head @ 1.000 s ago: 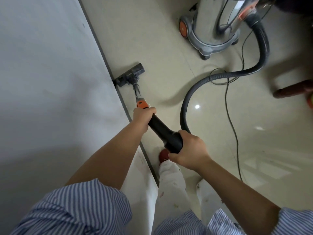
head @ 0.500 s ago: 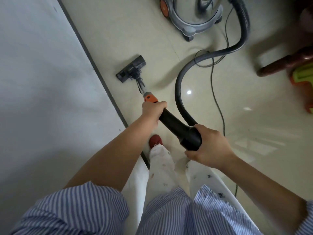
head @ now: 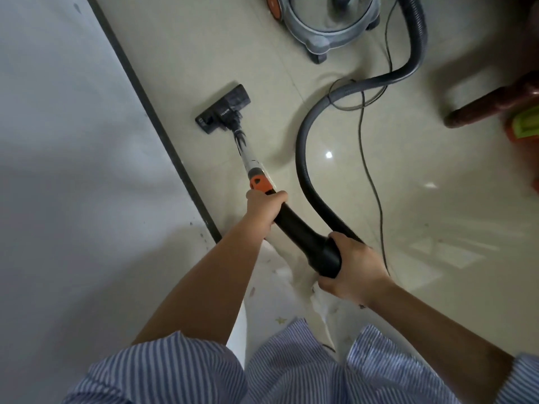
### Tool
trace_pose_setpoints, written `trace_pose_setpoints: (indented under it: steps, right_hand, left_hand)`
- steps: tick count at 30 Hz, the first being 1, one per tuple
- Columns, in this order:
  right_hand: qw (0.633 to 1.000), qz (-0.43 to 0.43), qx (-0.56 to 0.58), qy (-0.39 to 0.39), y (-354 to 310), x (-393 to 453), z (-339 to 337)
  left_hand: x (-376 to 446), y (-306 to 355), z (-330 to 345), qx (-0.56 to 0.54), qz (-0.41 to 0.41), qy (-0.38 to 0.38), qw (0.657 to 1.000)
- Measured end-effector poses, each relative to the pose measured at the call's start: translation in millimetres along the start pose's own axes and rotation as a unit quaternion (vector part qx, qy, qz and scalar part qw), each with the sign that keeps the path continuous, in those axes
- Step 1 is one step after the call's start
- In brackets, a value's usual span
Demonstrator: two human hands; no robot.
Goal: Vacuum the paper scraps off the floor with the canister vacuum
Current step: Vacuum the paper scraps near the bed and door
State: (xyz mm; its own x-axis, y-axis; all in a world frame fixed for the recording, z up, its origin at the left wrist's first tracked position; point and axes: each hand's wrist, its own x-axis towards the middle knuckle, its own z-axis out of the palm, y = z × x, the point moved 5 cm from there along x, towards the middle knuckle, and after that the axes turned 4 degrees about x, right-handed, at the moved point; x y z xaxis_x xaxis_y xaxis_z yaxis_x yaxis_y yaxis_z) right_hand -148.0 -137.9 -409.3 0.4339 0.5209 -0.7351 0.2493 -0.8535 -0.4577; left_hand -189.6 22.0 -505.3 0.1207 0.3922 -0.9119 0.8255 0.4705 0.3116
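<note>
My left hand [head: 264, 207] grips the black wand handle [head: 303, 237] just below its orange collar [head: 260, 183]. At the handle's rear end my right hand [head: 354, 265] is wrapped around it, where the grey hose [head: 303, 147] joins. The dark floor head [head: 224, 109] rests flat on the cream tile floor [head: 204, 39], a short way right of the dark baseboard [head: 151, 118]. The canister vacuum [head: 326, 27] stands at the top, cut off by the frame. I see no paper scraps on the visible floor.
A grey-white wall [head: 73, 156] fills the left side. A thin black power cord [head: 367, 170] trails across the tiles right of the hose. A dark wooden furniture leg [head: 490, 106] and an orange-green object [head: 525, 126] sit at the right edge.
The floor head has come away from the baseboard, to the right and back toward me. The view has tilted down, so the canister sits higher in frame. Both hands keep their grip.
</note>
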Motion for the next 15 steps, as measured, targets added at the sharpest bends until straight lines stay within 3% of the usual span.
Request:
trace_pose_setpoints:
  steps: [6, 15]
  right_hand:
    - [1.0, -0.027, -0.006, 0.007, -59, 67, -12]
    - [0.999, -0.027, 0.012, 0.023, -231, 192, -55]
  left_hand:
    - [49, 65, -54, 0.021, 0.015, 0.021, 0.999]
    - [112, 224, -192, 0.016, 0.017, -0.013, 1.0]
